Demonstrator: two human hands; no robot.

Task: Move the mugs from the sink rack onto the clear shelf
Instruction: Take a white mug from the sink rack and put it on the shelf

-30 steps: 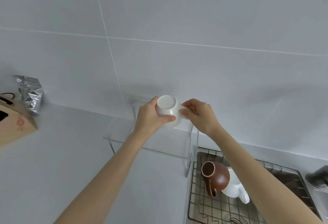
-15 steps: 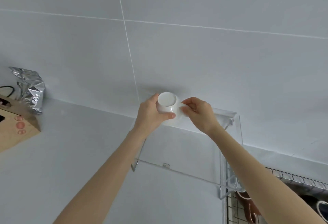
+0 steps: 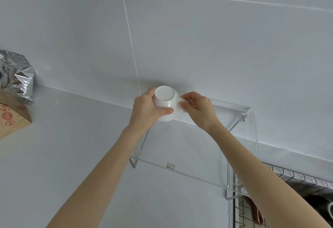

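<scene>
Now both hands hold a white mug point(image 3: 166, 104) upside down, its flat base facing the camera, over the back left part of the clear shelf point(image 3: 196, 155). The left hand point(image 3: 146, 109) wraps the mug's body, thumb across the near side and fingers behind it. The right hand point(image 3: 197, 109) pinches the handle side of the mug between thumb and fingers; the handle itself is mostly hidden by them. Whether the mug's rim touches the shelf top cannot be told.

The shelf stands on the bench point(image 3: 63, 155) against the tiled wall point(image 3: 198, 38), with a small label on its front edge. At the right, just beside the shelf's leg, lies the wire sink rack point(image 3: 297, 177), where part of a brown mug point(image 3: 255, 213) shows under the right forearm. At the far left sit a crumpled foil bag point(image 3: 17, 76) and a cardboard box point(image 3: 12, 116).
</scene>
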